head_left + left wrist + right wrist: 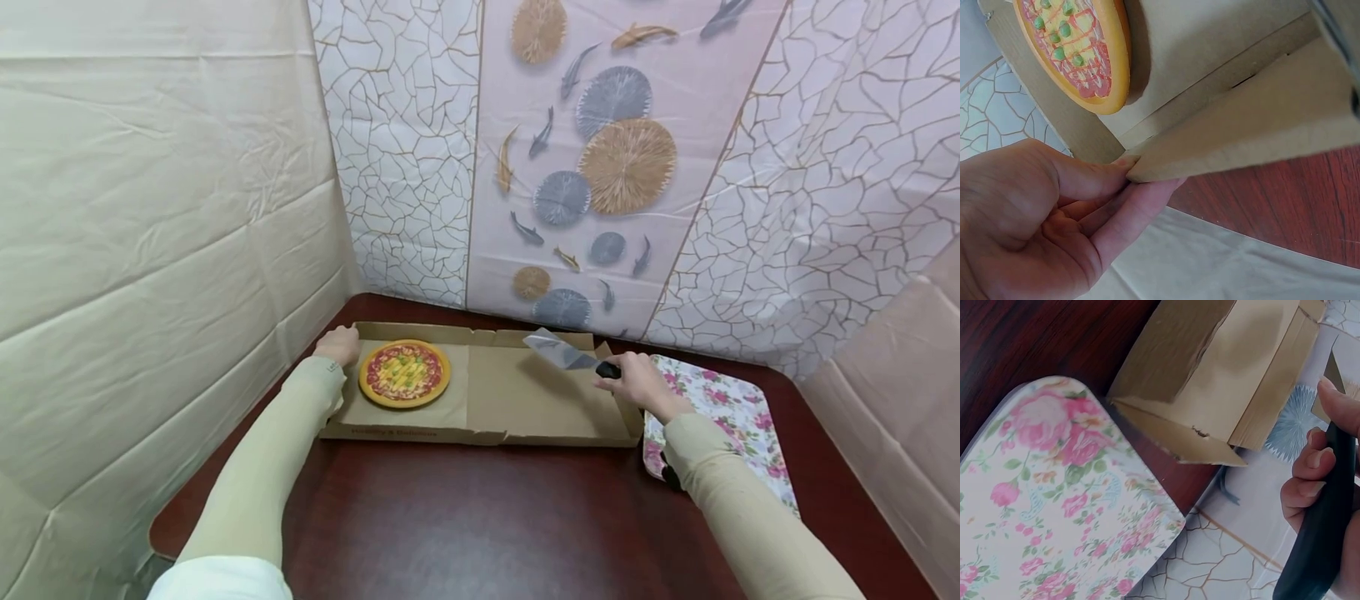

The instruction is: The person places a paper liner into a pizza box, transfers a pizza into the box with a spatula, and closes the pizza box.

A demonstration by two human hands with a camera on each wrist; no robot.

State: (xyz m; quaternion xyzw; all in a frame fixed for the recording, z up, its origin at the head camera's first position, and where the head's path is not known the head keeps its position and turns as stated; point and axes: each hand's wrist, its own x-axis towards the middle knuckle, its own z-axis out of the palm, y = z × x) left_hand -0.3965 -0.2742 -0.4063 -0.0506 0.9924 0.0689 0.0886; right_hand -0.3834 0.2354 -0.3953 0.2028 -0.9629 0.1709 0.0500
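An opened cardboard pizza box (525, 392) lies flat on the table, with a round toy-like pizza (405, 373) in its left half. My left hand (339, 344) is at the box's left end. In the left wrist view its thumb and fingers pinch the edge of the cardboard side wall (1241, 119), close to the pizza's yellow crust (1120, 62). Over the box's right end, my right hand (641, 383) grips the black handle (1316, 550) of a pizza server. The server's shiny flat blade (555, 348) points left above the bare right half of the box.
A floral-patterned board (738, 417) lies right of the box, below my right forearm. A black object (670, 473) shows at the board's near left edge, partly hidden. The dark red table (472, 517) is bordered by fabric-covered walls (225, 167) on several sides.
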